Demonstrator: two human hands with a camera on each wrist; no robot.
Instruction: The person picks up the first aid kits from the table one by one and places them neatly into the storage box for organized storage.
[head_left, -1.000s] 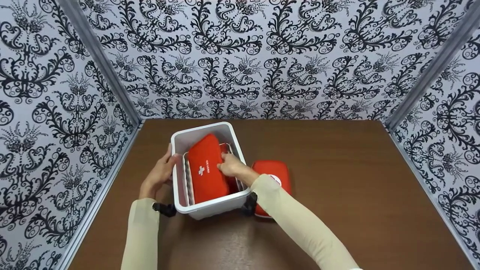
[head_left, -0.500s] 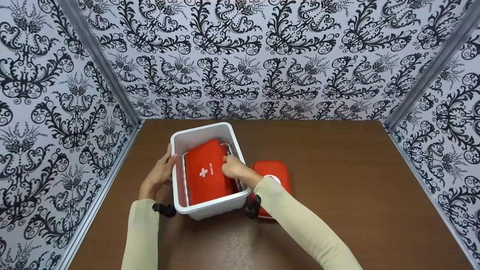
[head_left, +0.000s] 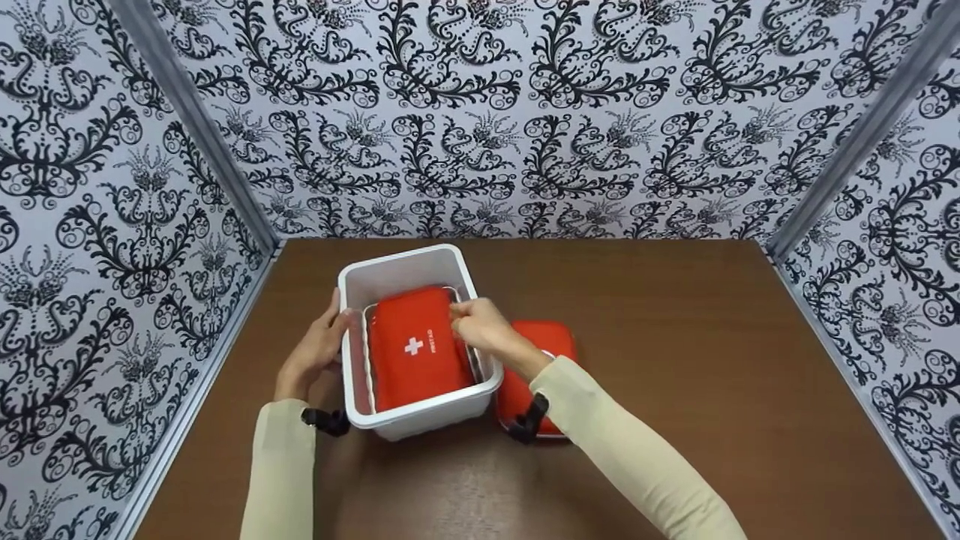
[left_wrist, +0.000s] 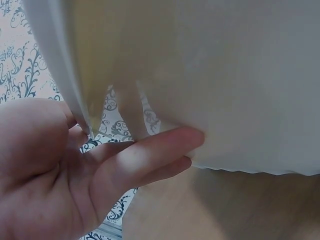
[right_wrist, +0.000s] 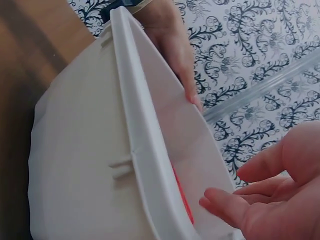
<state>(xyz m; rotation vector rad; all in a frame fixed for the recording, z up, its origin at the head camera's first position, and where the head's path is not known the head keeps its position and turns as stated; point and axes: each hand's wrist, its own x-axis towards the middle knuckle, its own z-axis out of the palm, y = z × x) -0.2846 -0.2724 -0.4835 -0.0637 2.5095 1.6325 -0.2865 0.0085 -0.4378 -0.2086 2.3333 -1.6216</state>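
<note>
- well, the first aid pouch (head_left: 420, 367) lies face up inside the white bin (head_left: 433, 419).
- left grip (head_left: 321, 343) pinches the bin's left wall, thumb over the rim; steady pressure there should stop the bin skidding on the tabletop (head_left: 712, 360).
- right grip (head_left: 484, 325) is loosely parted, holding nothing, just over the right rim.
- best settle the pouch evenly, pressing straight down, without nudging the red case (head_left: 553, 336) beside the bin.
</note>
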